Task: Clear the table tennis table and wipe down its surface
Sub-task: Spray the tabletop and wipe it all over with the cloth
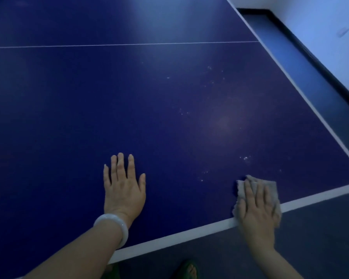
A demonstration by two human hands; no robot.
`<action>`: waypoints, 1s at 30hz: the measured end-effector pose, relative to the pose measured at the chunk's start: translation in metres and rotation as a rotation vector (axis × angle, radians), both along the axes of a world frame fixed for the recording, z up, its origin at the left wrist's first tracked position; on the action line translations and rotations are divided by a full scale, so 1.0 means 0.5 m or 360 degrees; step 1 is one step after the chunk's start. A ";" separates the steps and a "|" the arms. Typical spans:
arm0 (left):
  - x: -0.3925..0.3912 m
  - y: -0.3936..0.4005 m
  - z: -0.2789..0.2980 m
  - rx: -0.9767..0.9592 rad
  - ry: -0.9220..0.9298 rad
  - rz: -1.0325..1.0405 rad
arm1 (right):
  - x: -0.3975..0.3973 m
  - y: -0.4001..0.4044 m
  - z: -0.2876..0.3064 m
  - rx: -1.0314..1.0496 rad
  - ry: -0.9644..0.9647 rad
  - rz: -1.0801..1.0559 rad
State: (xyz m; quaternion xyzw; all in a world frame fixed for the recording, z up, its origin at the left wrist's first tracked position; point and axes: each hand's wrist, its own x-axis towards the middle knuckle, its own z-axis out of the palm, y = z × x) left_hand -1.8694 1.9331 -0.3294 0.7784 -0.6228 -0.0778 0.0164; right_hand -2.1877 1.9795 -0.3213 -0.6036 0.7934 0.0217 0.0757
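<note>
The table tennis table (pixel 129 107) presents a smooth, matte dark-blue surface bordered by a white edge line and divided by a thin white centre line (pixel 129 44) running left to right across the far part of the view. Pale specks and smudges (pixel 245 159) mark the right-hand area of the surface. The cloth (pixel 269 191), grey, soft and crumpled with irregular edges, lies at the near edge line close to the right corner, its long axis running roughly away from the person. The right hand (pixel 257 212) presses flat on the cloth with fingers extended. The left hand (pixel 123 188) rests flat on the bare surface, fingers straight and pointing away, with a smooth pale bangle (pixel 114 225) on its wrist. Unobstructed blue surface extends ahead and to the left; a dark floor gap separates the right edge from the wall (pixel 330 27).
</note>
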 end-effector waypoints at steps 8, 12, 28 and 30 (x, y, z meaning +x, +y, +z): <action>-0.005 -0.001 0.005 -0.0032 -0.0014 0.0024 | 0.198 -0.011 -0.004 -0.0077 -0.0173 0.1333; -0.002 -0.003 0.002 -0.0032 -0.0019 0.0025 | 0.062 -0.128 -0.011 -0.0056 0.0241 0.1362; -0.004 -0.004 0.005 -0.0005 -0.0022 0.0039 | 0.062 -0.214 0.006 0.0077 -0.0049 0.0339; -0.004 -0.004 0.007 0.0014 -0.0007 0.0041 | 0.102 -0.180 0.012 0.0019 -0.0105 0.0219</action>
